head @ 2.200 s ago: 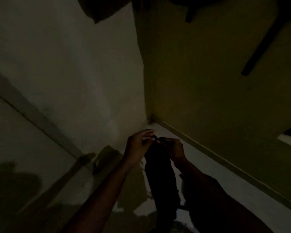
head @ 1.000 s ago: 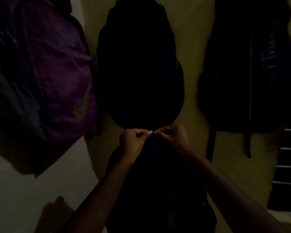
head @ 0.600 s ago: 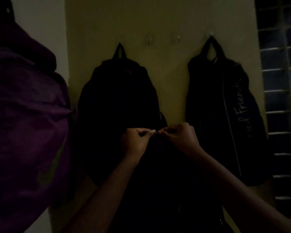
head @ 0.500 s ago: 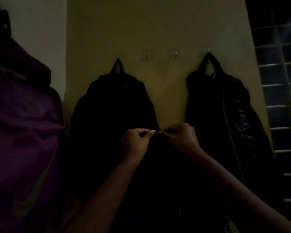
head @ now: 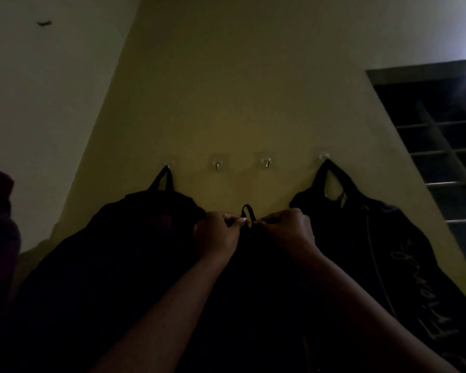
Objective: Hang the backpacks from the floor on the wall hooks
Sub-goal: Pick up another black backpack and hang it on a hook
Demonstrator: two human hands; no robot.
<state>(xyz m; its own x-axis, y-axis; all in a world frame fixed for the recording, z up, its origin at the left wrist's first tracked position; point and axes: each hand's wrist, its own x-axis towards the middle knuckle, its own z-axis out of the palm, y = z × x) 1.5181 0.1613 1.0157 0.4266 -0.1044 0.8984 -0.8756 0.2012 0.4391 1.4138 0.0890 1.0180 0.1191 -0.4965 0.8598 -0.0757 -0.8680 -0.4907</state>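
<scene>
The left hand (head: 217, 235) and right hand (head: 285, 230) each pinch the carry loop (head: 247, 211) of a black backpack (head: 253, 292), holding it up between a plain hung backpack (head: 135, 251) and a lettered backpack (head: 374, 238) so the loop stands open below two bare hooks (head: 218, 165); in this gloom I cannot tell which hook it is meant for

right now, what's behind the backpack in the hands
The yellow wall, with two bare hooks above the held backpack. Whatever lies directly behind its dark body is covered.
</scene>
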